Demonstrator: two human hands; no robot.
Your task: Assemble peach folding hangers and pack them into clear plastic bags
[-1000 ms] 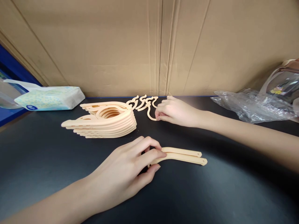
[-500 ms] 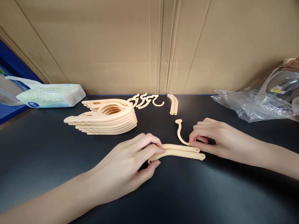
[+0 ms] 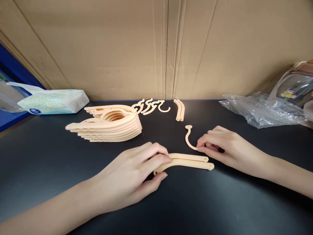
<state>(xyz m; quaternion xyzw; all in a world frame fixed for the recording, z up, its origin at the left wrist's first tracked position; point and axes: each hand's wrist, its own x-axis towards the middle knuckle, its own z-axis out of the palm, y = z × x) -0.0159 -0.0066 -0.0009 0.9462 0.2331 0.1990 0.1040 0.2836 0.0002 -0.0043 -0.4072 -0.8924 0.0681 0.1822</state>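
Note:
Two cream plastic hanger arms (image 3: 189, 160) lie side by side on the black table in front of me. My left hand (image 3: 137, 174) grips their left ends, fingertips on top and thumb at the near side; part of those ends is hidden under the fingers. Just beyond the arms' right ends, my right hand (image 3: 220, 145) pinches the curved end of a cream hanger hook (image 3: 187, 138) between thumb and fingers. The hook's flat head points away from me, and it appears apart from the arms.
Stacked folded hangers (image 3: 112, 125) stand at the back left. Several loose hooks (image 3: 149, 107) and another pair of hanger arms (image 3: 180, 110) lie near the cardboard wall (image 3: 117, 49). A tissue pack (image 3: 53, 101) sits far left, crumpled clear plastic (image 3: 261, 109) far right.
My right hand has shifted slightly away from the hanger arms, and the hook has turned a little in its pinch. My left hand stays on the arms.

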